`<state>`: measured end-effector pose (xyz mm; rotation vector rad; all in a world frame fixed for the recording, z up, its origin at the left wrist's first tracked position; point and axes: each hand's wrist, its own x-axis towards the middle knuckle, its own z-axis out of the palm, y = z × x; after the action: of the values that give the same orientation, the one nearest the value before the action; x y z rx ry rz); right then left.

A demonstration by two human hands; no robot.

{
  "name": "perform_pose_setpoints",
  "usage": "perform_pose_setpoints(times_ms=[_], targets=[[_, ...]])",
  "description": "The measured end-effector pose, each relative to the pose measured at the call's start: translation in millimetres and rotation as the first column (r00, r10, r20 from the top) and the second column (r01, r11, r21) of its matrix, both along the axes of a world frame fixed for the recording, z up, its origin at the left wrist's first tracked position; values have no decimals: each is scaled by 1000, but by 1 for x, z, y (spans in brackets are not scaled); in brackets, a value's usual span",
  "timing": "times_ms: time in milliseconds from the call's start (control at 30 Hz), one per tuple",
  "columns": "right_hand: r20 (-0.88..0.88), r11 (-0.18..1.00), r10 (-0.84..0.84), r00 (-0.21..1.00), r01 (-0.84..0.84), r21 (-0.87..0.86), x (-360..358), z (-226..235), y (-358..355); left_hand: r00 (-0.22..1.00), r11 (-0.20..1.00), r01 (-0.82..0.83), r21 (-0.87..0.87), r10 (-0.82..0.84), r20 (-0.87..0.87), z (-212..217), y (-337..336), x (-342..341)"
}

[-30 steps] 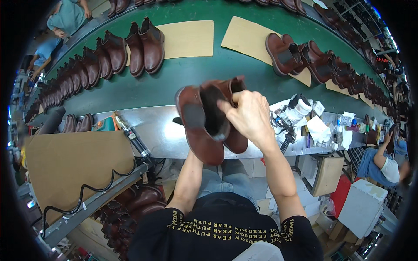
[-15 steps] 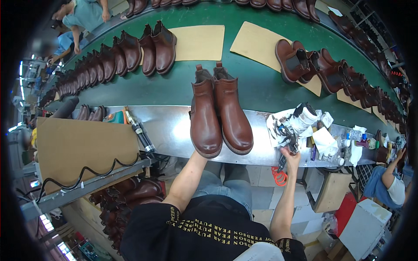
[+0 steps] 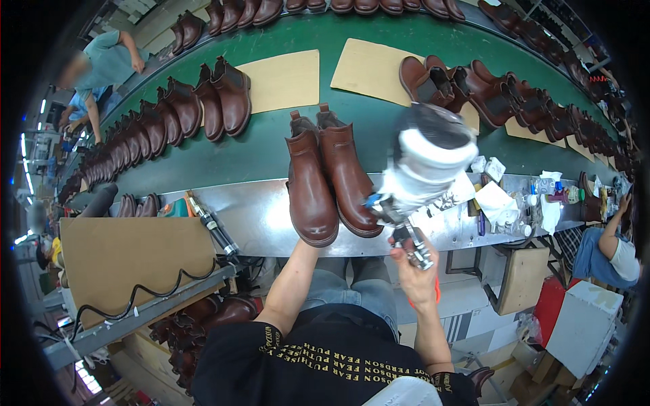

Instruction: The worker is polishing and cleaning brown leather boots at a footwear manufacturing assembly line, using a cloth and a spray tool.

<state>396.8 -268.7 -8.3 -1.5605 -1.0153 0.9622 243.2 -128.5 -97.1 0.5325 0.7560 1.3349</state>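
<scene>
A pair of brown leather ankle boots [image 3: 313,199] stands before me at the metal edge, toes toward me. My right hand [image 3: 414,274] is closed round the handle of a spray gun [image 3: 408,233]. The gun is lifted beside the right boot, its white, dark-topped cup [image 3: 433,159] blurred by motion. My left forearm [image 3: 295,274] runs up to the boot toes. My left hand is hidden under or behind them, so its fingers and any hold do not show. A stained white cloth or paper [image 3: 443,206] lies behind the gun.
Rows of brown boots [image 3: 152,128] line the green belt [image 3: 284,152], some beside tan cardboard sheets [image 3: 288,78]. Right of the gun are crumpled white papers [image 3: 497,206] and small bottles [image 3: 552,193]. At left are a cardboard panel [image 3: 135,254] and a coiled black cable [image 3: 128,287]. Other people work nearby.
My right hand has raised the spray gun off the cloth and brought it left, toward the boots. The boots stay before me while the whole view has shifted slightly.
</scene>
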Motion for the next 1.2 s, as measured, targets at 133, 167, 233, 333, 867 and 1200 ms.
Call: perform_pose_setpoints(times_ms=[133,167,233,333,867,1200], targets=[[112,995,-93,989,97,-26,-19,26,22,981,990,13,137,14,-191,3,-2,0],[115,995,-92,989,95,-25,-19,24,23,988,994,-22,103,37,-148,2,-2,0],[55,964,-261,964,263,-31,-15,17,23,986,996,-15,83,28,-166,-1,0,-3],[11,972,-232,973,232,-23,-18,17,10,982,998,0,61,12,-189,-2,0,-12],[15,993,-106,994,105,48,-8,41,29,588,921,291,259,41,-808,16,-7,-20],[152,973,-178,972,198,-123,9,24,6,811,952,249,178,-105,-576,5,8,-18]])
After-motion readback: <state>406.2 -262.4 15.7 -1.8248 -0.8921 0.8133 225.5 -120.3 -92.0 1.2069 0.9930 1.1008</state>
